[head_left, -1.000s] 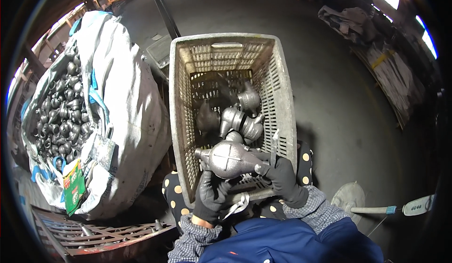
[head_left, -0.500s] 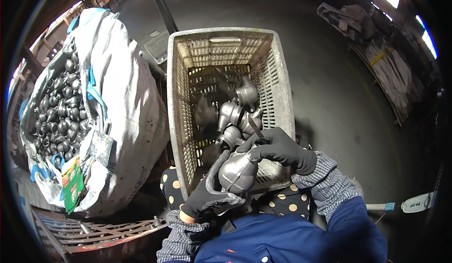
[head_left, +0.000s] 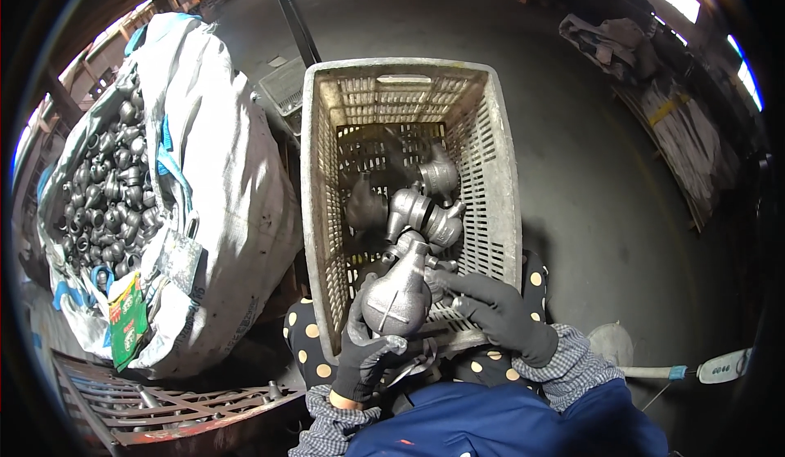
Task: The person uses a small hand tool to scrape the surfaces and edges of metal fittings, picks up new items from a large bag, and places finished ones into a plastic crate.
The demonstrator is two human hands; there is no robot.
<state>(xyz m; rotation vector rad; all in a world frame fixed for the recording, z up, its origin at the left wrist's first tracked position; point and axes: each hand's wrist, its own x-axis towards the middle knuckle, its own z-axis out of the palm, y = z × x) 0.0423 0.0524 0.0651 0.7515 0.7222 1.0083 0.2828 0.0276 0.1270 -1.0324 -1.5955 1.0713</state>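
Observation:
A grey bulb-shaped metal casting (head_left: 396,303) with a narrow neck and a raised cross line on its body is tilted over the near end of a plastic crate (head_left: 307,179). My left hand (head_left: 365,357), in a dark glove, cups it from the left and below. Beside its right side is my right hand (head_left: 500,314), also gloved, with fingers bent together toward the casting; whatever they hold is hidden. Several similar castings (head_left: 440,176) lie inside the crate just beyond my hands.
At left stands a big white woven sack (head_left: 237,163) with many small dark castings (head_left: 110,199) showing in its opening. A rusty metal rack (head_left: 180,412) is at lower left. Wrapped sheets (head_left: 679,122) lie at the right, and a pale-handled tool (head_left: 724,367) at lower right.
The casting has turned so its neck points away from me. My right hand has drawn back to the right and down; the dark pointed tool it held no longer shows. The view has shifted slightly.

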